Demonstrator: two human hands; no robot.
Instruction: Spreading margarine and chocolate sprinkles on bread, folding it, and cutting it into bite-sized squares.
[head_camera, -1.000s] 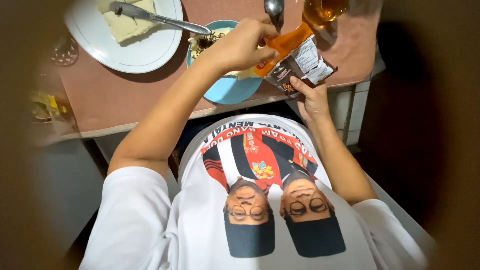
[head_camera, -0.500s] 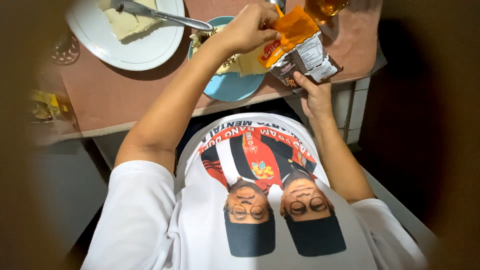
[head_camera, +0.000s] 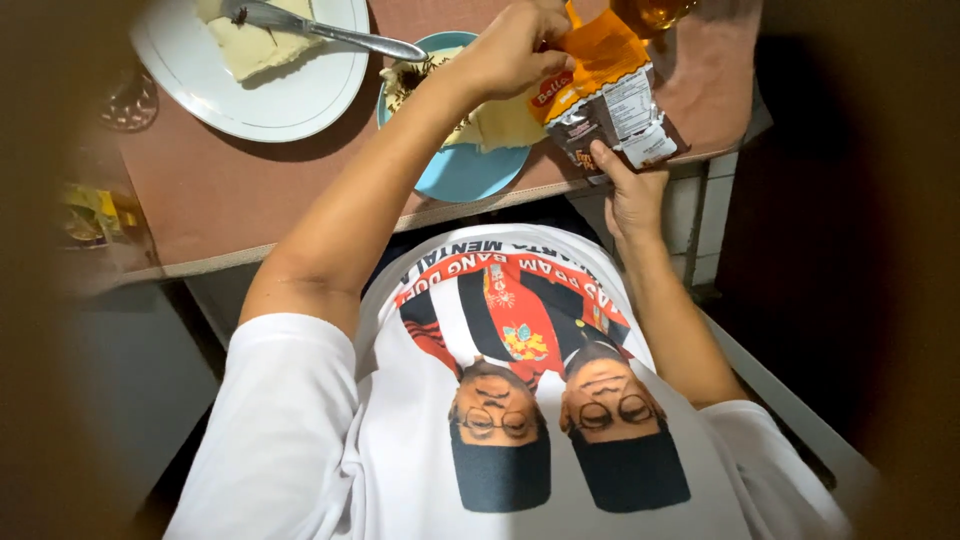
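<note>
the orange-and-brown packet (head_camera: 605, 95) is held above the tabletop (head_camera: 230, 190) edge, left grip (head_camera: 510, 50) pinched shut on its top, right grip (head_camera: 628, 195) closed on its bottom. left of the grips: blue plate (head_camera: 455, 170), then white plate (head_camera: 280, 100) with knife (head_camera: 320, 32).

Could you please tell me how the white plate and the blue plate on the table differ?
The white plate looks larger than the blue plate. The white plate carries a pale slab with a metal utensil across it; the blue plate holds pale food with dark flecks. The left hand partly covers the blue plate; the white plate lies unobstructed. Both rest on the table.
</note>
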